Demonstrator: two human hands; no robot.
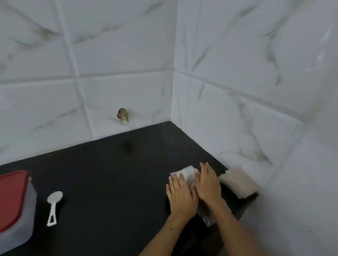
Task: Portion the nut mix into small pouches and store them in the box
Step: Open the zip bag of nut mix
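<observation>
Both hands lie flat on a small clear pouch (184, 175) on the black desk (107, 170), so my guess is she is pressing it shut or smoothing it down after filling. The left hand (180, 195) has its fingers straight, pressing the near-left part of the pouch; the right hand (207, 184) lies just beside it, fingers likewise extended on top. Neither grips anything. A stack of spare pouches (238, 183) sits just to the right, against the tiled wall. The red-lidded box (9, 206) stands well apart on the left, lid on, a white scoop (53, 206) beside it. Next, the lid must come off before the pouch can go in.
</observation>
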